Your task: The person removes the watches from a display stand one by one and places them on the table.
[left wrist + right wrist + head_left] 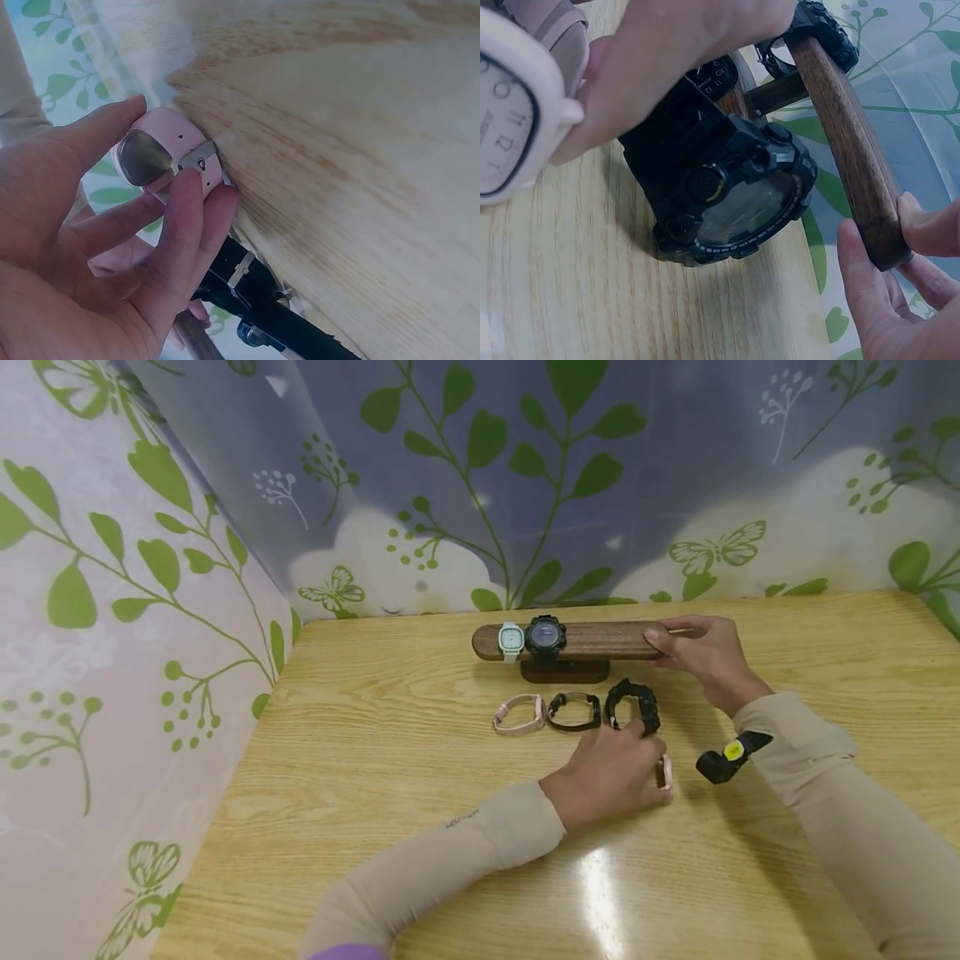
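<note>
I've got two watches (pixel 545 637) on the stand (pixel 611 642), left half; three more watches (pixel 597 713) before it on the surface (pixel 390 735).

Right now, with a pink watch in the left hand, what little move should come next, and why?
Maybe bring the held pink watch toward the bare part of the bar. The left hand already pinches it, the right hand grips the bar's end, and a mint watch and a black watch are on the bar.

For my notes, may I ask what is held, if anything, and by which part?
Left grip holds a pink watch by its strap; right grip holds a wooden stand by its right end.
</note>
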Tool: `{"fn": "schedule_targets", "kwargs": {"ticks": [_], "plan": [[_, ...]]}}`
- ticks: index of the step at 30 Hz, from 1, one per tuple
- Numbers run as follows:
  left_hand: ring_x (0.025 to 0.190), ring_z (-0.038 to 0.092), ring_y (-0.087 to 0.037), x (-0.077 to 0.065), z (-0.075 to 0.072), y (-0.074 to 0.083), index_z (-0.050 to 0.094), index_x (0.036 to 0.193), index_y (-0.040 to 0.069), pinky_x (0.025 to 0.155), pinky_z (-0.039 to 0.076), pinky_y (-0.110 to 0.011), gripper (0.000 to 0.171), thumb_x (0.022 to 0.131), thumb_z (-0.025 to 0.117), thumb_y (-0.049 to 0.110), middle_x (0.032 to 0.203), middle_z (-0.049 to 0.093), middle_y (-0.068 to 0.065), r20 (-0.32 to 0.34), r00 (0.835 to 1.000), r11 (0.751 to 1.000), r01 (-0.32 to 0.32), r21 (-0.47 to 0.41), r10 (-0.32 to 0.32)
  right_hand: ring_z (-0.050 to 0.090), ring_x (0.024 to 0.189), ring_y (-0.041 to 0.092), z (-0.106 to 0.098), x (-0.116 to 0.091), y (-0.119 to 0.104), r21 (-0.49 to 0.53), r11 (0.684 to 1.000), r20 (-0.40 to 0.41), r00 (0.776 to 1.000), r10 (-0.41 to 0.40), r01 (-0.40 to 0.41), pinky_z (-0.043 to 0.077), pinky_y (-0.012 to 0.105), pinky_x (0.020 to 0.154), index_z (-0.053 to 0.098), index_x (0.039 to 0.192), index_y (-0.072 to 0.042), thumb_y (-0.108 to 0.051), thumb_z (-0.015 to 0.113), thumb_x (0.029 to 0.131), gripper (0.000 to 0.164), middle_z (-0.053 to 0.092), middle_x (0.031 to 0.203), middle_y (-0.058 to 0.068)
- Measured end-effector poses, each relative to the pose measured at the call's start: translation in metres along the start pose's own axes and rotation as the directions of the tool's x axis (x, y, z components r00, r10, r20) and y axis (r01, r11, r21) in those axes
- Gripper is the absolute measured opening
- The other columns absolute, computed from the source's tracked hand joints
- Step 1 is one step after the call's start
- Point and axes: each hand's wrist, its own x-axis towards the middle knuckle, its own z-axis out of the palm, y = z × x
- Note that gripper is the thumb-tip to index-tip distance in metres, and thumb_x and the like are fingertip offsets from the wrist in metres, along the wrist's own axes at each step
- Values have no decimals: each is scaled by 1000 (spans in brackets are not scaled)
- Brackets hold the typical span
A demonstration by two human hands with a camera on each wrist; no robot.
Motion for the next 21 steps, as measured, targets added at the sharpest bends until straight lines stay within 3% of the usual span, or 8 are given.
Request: {"fn": "schedule_targets", "kwargs": {"ticks": [5,13,21], "plan": [[72,54,-8,1,0,3,71,111,25,56,51,-24,42,91,67,61,110,65,2,6,1000,998,-8,56,7,68,86,1,-1,1,2,-8,1000,3,1000,3,-3,59,30,89,46,145,9,-24,67,100,60,52,127,13],[59,50,-9,-1,-2,7,70,100,29,42,42,-24,38,90,66,65,103,64,3,-2,1000,994,5,110,-5,69,85,2,-1,1,2,-8,1000,1,1000,-3,3,59,31,89,46,144,9,-23,67,100,59,53,125,14],[66,58,-15,-8,-13,-4,72,112,26,45,47,-28,52,90,59,72,111,66,0,-41,998,999,39,35,-38,68,86,1,0,0,2,-15,1000,3,1000,-3,3,58,33,92,46,145,9,-24,66,100,59,53,125,14]]}}
